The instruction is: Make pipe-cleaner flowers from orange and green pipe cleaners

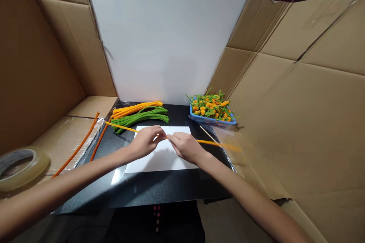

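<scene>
An orange-yellow pipe cleaner (121, 126) stretches crosswise above a white sheet of paper (159, 161). My left hand (148, 140) pinches it near its middle, fingers closed. Just beside it, my right hand (185, 146) grips the same pipe cleaner, and the fingertips of both hands nearly meet. One end sticks out past my left hand; the other runs out to the right and is blurred. Behind the left hand lie a bundle of yellow-orange pipe cleaners (137, 109) and a bundle of green pipe cleaners (142, 117).
A blue basket (212, 120) heaped with orange and green pipe-cleaner pieces stands at the back right. A thin wooden stick (210, 136) lies below it. Darker orange pipe cleaners (76, 150) and a tape roll (24, 169) are at left. Cardboard walls (308, 114) flank the black table (137, 191).
</scene>
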The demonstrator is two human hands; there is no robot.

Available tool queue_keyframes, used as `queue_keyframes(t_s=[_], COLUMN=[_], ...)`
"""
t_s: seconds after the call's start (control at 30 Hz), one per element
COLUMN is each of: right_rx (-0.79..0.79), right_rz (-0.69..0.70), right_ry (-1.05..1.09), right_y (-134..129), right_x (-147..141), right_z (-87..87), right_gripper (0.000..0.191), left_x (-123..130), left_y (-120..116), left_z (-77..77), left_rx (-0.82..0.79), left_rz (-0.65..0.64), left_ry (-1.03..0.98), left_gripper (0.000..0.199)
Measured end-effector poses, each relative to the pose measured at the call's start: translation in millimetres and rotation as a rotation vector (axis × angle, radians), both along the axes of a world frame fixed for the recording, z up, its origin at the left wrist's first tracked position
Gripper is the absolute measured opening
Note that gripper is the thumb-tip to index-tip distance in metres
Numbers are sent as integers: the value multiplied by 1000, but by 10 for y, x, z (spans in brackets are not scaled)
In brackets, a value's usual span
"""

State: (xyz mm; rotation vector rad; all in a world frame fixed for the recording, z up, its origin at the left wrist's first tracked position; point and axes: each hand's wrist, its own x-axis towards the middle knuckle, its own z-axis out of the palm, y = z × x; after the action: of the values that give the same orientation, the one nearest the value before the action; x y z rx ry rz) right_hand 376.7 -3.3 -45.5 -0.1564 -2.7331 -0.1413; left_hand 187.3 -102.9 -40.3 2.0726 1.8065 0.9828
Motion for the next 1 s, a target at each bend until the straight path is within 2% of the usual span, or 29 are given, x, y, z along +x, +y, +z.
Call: queue_keyframes(t_s=[0.1, 0.2, 0.3, 0.43, 0.63, 0.73, 0.87, 0.93, 1.0], right_rx=[-245, -350, -302, -112, 59, 58, -28, -104, -192], right_rz=[-79, -91, -74, -64, 21, 50, 73, 49, -26], right_ry=[-9, -41, -98, -151, -101, -82, -138, -193, -244], right_y=[-19, -17, -14, -17, -15, -27, -63, -85, -88], right_x=[58, 122, 166, 198, 238, 264, 295, 310, 338], right_z=[-46, -92, -155, -263, -466, -565, -631, -623, -594], right_gripper=[20, 20, 20, 17, 16, 17, 17, 18, 19], left_x=[67, 128, 161, 173, 190, 193, 219, 242, 251], left_y=[-82, -129, -132, -110, -143, -167, -138, -89, -27], left_z=[-117, -249, -355, -435, -488, -597, -845, -950, -1006], left_rx=[186, 250, 243, 185, -14, 10, 189, 281, 307], left_rz=[10, -7, 5, -10, 3, 1, -16, -25, -21], left_ry=[230, 340, 335, 227, 33, -21, 43, 106, 128], left_gripper=[22, 20, 18, 16, 13, 13, 16, 20, 20])
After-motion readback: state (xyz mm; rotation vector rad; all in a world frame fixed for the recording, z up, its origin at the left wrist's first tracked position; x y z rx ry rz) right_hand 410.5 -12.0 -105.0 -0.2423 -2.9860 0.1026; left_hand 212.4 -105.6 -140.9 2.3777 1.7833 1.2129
